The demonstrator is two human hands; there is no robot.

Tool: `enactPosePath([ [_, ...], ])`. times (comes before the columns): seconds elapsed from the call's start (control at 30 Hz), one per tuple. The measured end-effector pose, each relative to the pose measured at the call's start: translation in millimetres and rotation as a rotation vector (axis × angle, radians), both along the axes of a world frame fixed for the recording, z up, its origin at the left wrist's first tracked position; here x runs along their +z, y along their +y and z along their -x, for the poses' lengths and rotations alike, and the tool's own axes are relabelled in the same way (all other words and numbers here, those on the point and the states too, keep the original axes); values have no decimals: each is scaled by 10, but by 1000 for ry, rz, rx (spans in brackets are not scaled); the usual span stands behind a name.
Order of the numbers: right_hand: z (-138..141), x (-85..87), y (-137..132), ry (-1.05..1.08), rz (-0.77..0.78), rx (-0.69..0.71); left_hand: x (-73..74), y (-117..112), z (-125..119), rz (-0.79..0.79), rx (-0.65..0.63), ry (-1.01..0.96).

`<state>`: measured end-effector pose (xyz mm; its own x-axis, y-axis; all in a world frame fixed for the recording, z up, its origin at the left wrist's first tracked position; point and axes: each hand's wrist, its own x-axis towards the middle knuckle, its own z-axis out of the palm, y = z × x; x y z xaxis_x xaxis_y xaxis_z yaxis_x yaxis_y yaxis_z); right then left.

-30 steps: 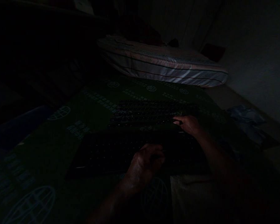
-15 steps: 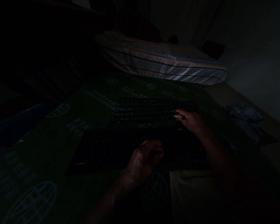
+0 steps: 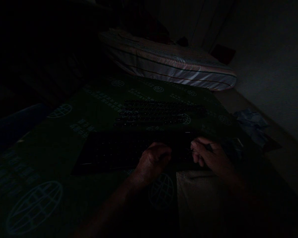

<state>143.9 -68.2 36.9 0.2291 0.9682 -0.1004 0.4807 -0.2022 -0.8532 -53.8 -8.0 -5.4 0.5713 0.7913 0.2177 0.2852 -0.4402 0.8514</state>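
In the dim light a black keyboard base [image 3: 124,148] lies across the green printed sheet, with small pale dots over its face. My left hand [image 3: 154,158] rests over its middle, fingers curled closed; whatever they hold, if anything, is hidden. Above the keyboard's right end, my right hand [image 3: 207,153] is closed, thumb and fingertips pinched together. Anything between those fingertips is too small and dark to name. Behind the keyboard, several rows of small black keycaps [image 3: 149,112] lie on the sheet, apart from both hands.
The green sheet [image 3: 76,145] carries globe marks and lettering. A pale cloth or board [image 3: 196,198] lies in front of the keyboard at right. A striped mattress [image 3: 169,67] stands at the back. Crumpled bluish plastic [image 3: 250,119] is by the right wall, and a blue object [image 3: 20,119] at left.
My right hand has come back from the right end of the keycap rows to above the keyboard's right side, its fingers now pinched. My left hand has stayed nearly in place.
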Motion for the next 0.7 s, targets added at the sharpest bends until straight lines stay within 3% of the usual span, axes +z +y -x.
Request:
enactPosePath([
  [0.17, 24, -61, -32, 25, 109, 84, 4, 2, -12, -53, 2, 38],
  [0.37, 81, -31, 15, 21, 92, 87, 13, -8, -21, -44, 12, 34],
  [0.57, 76, 34, 3, 45, 89, 4, -15, -12, -19, -14, 10, -7],
  [0.7, 97, 86, -60, 83, 225, -13, 52, -51, 7, 68, 46, -149],
])
